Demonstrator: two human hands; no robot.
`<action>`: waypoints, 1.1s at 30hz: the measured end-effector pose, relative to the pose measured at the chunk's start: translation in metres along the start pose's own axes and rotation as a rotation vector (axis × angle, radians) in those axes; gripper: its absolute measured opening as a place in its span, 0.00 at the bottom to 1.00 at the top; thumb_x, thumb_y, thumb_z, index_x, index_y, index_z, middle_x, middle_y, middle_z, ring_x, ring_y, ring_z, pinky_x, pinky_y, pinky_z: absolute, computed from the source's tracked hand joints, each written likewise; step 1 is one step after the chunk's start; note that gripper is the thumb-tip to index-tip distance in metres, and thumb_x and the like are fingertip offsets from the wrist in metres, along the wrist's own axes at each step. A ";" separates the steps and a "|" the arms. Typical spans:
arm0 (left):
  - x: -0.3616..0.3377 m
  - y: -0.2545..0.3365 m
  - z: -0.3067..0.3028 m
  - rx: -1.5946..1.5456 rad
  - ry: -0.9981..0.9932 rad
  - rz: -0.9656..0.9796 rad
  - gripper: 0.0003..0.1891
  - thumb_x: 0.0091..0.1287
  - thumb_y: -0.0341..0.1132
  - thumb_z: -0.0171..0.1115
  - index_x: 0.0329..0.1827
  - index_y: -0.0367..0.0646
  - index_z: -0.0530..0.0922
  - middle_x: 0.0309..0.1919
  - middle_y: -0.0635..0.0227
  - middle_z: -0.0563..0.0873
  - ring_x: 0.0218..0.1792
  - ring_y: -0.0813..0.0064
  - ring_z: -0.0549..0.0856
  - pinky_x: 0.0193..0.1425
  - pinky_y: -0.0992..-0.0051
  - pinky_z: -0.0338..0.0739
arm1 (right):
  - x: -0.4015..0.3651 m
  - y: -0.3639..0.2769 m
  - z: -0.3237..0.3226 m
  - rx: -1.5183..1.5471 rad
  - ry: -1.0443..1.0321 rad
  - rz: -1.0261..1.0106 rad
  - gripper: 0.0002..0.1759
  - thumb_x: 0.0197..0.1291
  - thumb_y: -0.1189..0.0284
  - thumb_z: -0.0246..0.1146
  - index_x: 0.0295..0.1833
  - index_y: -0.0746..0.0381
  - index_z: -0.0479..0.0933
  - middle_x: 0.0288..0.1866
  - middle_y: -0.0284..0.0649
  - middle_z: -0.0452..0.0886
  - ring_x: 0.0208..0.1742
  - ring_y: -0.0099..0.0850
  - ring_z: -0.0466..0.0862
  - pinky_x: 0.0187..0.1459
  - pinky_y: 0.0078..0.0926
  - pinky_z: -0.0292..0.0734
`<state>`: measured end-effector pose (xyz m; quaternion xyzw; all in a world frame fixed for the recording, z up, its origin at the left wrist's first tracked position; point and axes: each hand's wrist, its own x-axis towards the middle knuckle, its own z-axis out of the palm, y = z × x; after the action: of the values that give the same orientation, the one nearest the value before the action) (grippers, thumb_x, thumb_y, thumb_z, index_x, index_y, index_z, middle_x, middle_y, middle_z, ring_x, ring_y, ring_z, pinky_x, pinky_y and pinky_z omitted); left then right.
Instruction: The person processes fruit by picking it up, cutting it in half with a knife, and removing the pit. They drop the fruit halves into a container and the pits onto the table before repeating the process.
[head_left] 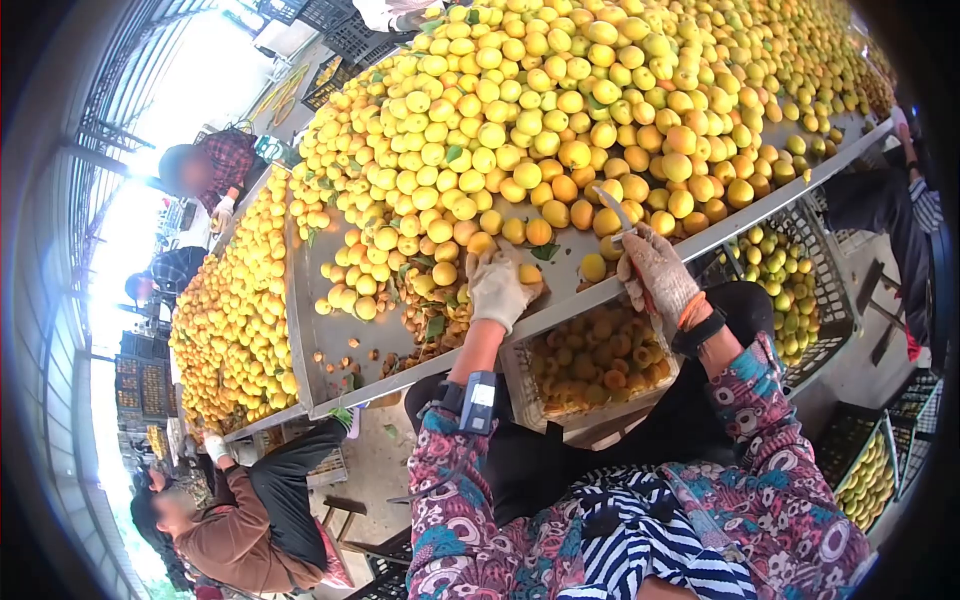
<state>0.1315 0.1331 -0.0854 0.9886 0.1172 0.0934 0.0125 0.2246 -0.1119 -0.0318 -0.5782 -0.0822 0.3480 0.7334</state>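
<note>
A pale work glove covers my left hand [498, 288], which is at the near edge of the fruit heap. Its fingers are bent round a yellow-orange persimmon [482, 243], partly covered by the glove. Another persimmon [530, 273] lies beside its thumb side. My right hand [660, 272], also gloved, is closed on a knife [612, 208] with a curved blade pointing up and away, above the metal rim. Brown trimmings [430, 322] lie in a small pile left of my left hand.
A large persimmon heap [540, 110] covers the metal table [340, 345]. Below its rim stand a crate [525, 385] of orange fruit between my knees and another crate [825, 270] at right. People sit on the left [250, 520] and at far left [205, 175].
</note>
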 end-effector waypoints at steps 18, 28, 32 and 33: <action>-0.054 -0.025 -0.075 -2.171 0.294 -0.035 0.29 0.64 0.35 0.61 0.69 0.40 0.65 0.59 0.68 0.76 0.50 0.78 0.75 0.56 0.78 0.69 | -0.024 -0.006 0.140 -1.005 -0.238 -0.590 0.11 0.65 0.71 0.60 0.48 0.64 0.71 0.26 0.52 0.79 0.33 0.53 0.81 0.29 0.44 0.72; -0.065 -0.057 -0.071 -1.629 0.464 -0.024 0.25 0.53 0.28 0.71 0.56 0.44 0.76 0.52 0.67 0.79 0.53 0.74 0.78 0.61 0.73 0.71 | -0.028 -0.023 0.161 -1.119 -0.282 -0.664 0.10 0.65 0.69 0.60 0.47 0.64 0.72 0.25 0.50 0.78 0.29 0.50 0.81 0.28 0.41 0.73; -0.069 -0.065 -0.076 -1.363 0.525 0.069 0.27 0.50 0.27 0.72 0.56 0.46 0.77 0.50 0.65 0.81 0.52 0.68 0.79 0.60 0.71 0.71 | -0.029 -0.033 0.163 -1.250 -0.364 -0.645 0.09 0.65 0.70 0.60 0.45 0.63 0.72 0.24 0.50 0.78 0.29 0.50 0.81 0.29 0.41 0.73; -0.071 -0.066 -0.080 -1.344 0.522 0.084 0.27 0.49 0.27 0.72 0.55 0.46 0.77 0.50 0.65 0.81 0.52 0.67 0.80 0.59 0.71 0.71 | -0.028 -0.033 0.161 -1.270 -0.371 -0.662 0.09 0.65 0.70 0.59 0.44 0.63 0.72 0.25 0.50 0.78 0.29 0.50 0.81 0.29 0.41 0.73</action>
<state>0.0337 0.1808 -0.0225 0.7164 -0.0047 0.3788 0.5859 0.1334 -0.0044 0.0570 -0.7680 -0.5603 0.0860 0.2981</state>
